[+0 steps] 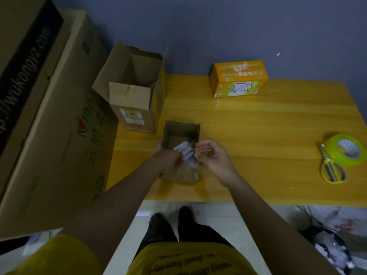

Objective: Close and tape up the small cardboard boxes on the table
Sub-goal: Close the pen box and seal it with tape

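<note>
- Holding a bundle of pens (185, 150) over a small open box (179, 133), the left hand (168, 160) has its fingers curled round the bundle's near end.
- The right hand (213, 155) is half curled just beside the pens at 3 o'clock, pinching a thin yellow band (204, 150) between thumb and fingers.
- The small box stands near the front middle of the yellow surface (258, 135), flaps up.
- A taller open box (135, 100) stands at 10 o'clock from it.
- An orange box (238, 78) lies closed at 1 o'clock, well apart.
- A tape roll (346, 150) and scissors (330, 167) touch each other at 3 o'clock.
</note>
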`<act>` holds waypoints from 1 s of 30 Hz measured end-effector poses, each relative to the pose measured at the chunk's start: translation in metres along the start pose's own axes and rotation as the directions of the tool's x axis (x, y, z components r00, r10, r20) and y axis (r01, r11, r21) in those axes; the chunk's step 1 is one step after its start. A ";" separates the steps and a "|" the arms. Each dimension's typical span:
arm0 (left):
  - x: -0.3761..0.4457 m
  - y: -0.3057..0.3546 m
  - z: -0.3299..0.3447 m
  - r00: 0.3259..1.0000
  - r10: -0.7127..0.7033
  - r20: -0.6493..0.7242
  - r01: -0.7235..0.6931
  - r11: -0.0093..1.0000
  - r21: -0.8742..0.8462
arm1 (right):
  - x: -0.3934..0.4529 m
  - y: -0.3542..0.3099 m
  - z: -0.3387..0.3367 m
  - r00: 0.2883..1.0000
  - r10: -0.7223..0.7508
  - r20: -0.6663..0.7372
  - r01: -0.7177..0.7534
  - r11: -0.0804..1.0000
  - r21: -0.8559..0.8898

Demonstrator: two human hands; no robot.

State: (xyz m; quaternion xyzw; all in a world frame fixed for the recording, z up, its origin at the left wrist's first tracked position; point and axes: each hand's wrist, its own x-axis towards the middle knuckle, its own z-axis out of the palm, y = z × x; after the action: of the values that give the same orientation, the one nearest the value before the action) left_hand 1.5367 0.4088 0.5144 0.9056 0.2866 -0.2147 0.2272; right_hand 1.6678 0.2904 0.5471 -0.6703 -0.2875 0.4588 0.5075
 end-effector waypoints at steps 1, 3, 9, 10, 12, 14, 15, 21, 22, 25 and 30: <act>-0.001 -0.001 -0.002 1.000 -0.003 0.001 0.002 0.999 0.035 | 0.001 0.001 0.002 1.000 0.004 0.001 -0.004 1.000 -0.007; 0.000 -0.006 -0.003 1.000 0.000 0.023 -0.002 0.996 0.094 | 0.003 0.000 0.007 1.000 0.013 -0.005 -0.013 1.000 -0.008; -0.001 -0.014 -0.010 0.994 0.053 0.095 -0.073 0.974 0.216 | 0.003 -0.004 0.024 1.000 0.021 -0.018 -0.020 0.997 0.076; -0.002 -0.016 -0.009 0.992 0.096 0.085 -0.115 0.960 0.255 | 0.002 -0.004 0.024 0.999 0.027 -0.028 -0.025 0.997 0.073; -0.005 -0.021 -0.006 0.982 0.179 0.054 -0.187 0.952 0.242 | -0.001 -0.001 0.023 0.998 0.029 -0.052 -0.026 0.999 0.044; -0.009 -0.025 -0.001 0.971 0.233 0.046 -0.237 0.959 0.158 | -0.006 0.005 0.020 0.998 0.018 -0.061 -0.018 1.000 0.010; -0.010 -0.027 0.001 0.967 0.251 0.039 -0.253 0.961 0.113 | -0.009 0.009 0.019 0.998 0.024 -0.063 -0.024 1.000 0.005; -0.007 -0.026 0.008 0.960 0.256 0.112 -0.246 0.964 -0.101 | -0.023 0.024 0.017 0.996 0.012 -0.091 -0.019 0.998 -0.068; -0.006 -0.026 0.008 0.961 0.245 0.128 -0.226 0.964 -0.143 | -0.025 0.025 0.019 0.996 -0.003 -0.091 -0.005 0.996 -0.084; -0.006 -0.024 0.008 0.961 0.226 0.162 -0.188 0.957 -0.221 | -0.028 0.028 0.028 0.994 -0.050 -0.101 0.037 0.992 -0.125; -0.003 -0.020 0.003 0.947 0.222 0.231 -0.154 0.948 -0.277 | -0.025 0.029 0.037 0.990 -0.087 -0.113 0.072 0.989 -0.127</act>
State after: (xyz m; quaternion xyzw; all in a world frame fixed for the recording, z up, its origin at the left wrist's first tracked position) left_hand 1.5213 0.4208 0.5079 0.8562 0.1913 -0.2698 0.3969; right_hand 1.6218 0.2749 0.5256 -0.7141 -0.3112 0.3792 0.4994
